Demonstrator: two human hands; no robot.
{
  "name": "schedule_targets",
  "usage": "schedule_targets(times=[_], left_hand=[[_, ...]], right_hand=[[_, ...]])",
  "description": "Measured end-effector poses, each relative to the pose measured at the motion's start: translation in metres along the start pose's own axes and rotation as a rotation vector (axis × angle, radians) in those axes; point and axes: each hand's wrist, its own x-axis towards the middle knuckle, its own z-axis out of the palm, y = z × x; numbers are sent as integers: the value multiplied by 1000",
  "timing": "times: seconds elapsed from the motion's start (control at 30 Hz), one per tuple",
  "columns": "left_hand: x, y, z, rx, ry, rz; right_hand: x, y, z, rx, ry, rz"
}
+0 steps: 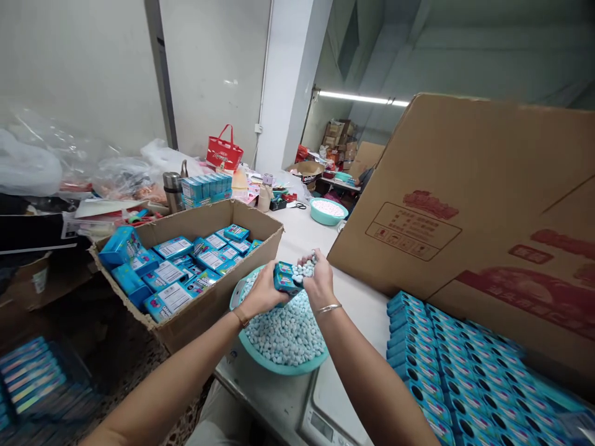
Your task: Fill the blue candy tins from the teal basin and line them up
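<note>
My left hand [261, 291] is closed round a small blue box [286, 279], held over a teal bowl [279, 364] full of pale blue-white candies [288, 331]. My right hand [317, 279] is cupped round a handful of the same candies [307, 267] right at the box's open end. Both hands hover just above the heap in the bowl.
An open cardboard carton [218, 303] with several blue boxes lies to the left. Rows of open blue boxes [446, 378] stand at the right, under a large cardboard flap [465, 204]. A scale [325, 421] sits near me. A second teal bowl [328, 212] stands farther back.
</note>
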Motion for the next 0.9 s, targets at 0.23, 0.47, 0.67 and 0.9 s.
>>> schedule_targets(times=[0.23,0.47,0.67,0.9], left_hand=[[-15,-14,-16,-171,22,81],[-8,-16,-10,-497,-2,-121],[-18,18,7,-554,-157,-145],[-71,80,60,-637,-430,-138]], right_hand=[[7,20,-28,-209,-85,32],[-7,26,-45,-400,-145,-49],[-34,-16,-58,-332,-234,-46],[-64,-79,-150,-126,6,-109]])
